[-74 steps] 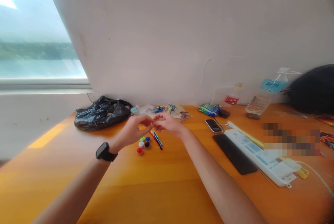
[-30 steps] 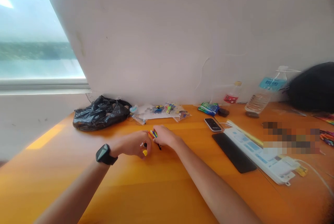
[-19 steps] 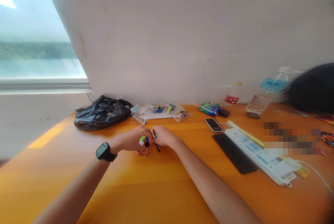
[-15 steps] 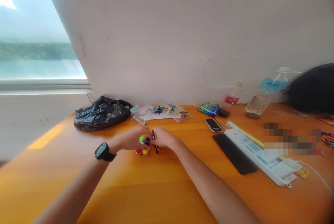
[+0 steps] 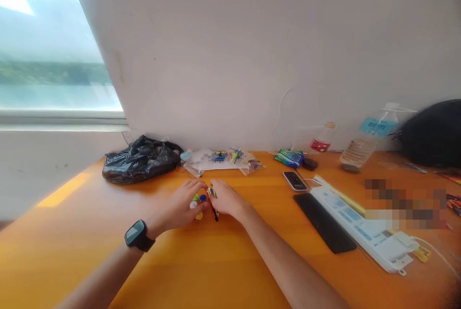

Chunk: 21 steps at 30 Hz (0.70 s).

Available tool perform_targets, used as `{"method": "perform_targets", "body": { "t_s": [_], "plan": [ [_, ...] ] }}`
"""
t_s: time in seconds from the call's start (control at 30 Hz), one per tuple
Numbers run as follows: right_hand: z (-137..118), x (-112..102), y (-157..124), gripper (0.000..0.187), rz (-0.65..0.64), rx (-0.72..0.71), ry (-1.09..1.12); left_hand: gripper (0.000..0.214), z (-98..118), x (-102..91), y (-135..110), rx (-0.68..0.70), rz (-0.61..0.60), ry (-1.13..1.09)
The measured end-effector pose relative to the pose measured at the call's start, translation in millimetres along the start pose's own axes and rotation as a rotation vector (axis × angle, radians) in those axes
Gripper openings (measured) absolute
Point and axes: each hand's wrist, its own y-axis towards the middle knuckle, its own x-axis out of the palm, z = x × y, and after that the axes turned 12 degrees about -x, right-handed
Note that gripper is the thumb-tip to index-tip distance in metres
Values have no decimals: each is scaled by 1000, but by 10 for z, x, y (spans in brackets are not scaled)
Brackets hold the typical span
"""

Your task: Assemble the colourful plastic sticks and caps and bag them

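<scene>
My left hand (image 5: 180,205), with a dark watch at its wrist, curls round a cluster of small round coloured pieces low over the table. A white piece (image 5: 193,204), a green piece (image 5: 196,197), a blue piece (image 5: 202,198) and a yellow piece (image 5: 199,216) show between thumb and fingers. Close beside it, my right hand (image 5: 225,198) is closed on a thin multicoloured item (image 5: 213,193) with a dark pointed end (image 5: 216,216) hanging below. Its exact kind is too small to make out. Both hands nearly touch at the fingertips.
Along the wall lie a black plastic bag (image 5: 140,162), clear bags of small colourful parts (image 5: 237,156) and a green-blue packet (image 5: 289,157). At right are a phone-like device (image 5: 295,180), a black slab (image 5: 324,222), a white power strip (image 5: 355,227) and two bottles, one large (image 5: 360,148).
My left hand has turned and shifted slightly down and left, its fingers looser around the round pieces. The red piece is now hidden. My right hand keeps its hold; the view has tilted slightly.
</scene>
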Motion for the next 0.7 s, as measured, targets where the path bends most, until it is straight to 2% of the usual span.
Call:
{"method": "perform_targets", "body": {
  "t_s": [0.07,0.17,0.23,0.37,0.53,0.7],
  "plan": [
    [18,85,-121,27,99,-40,-41,49,-65,183,-164,-24,97,24],
    [73,243,-373,43,176,-164,-28,62,-185,428,-336,-15,39,93],
    [107,333,-526,56,135,-188,-41,61,-253,521,-365,-23,31,120],
    [96,441,-631,69,31,-160,-69,59,-346,536,-254,-45,49,109],
    [-45,582,-442,73,58,-101,-51,60,-419,483,-76,-89,-6,31],
    [-170,731,-286,81,54,-118,-27,59,-458,524,-56,-86,22,-74]
  ]
}}
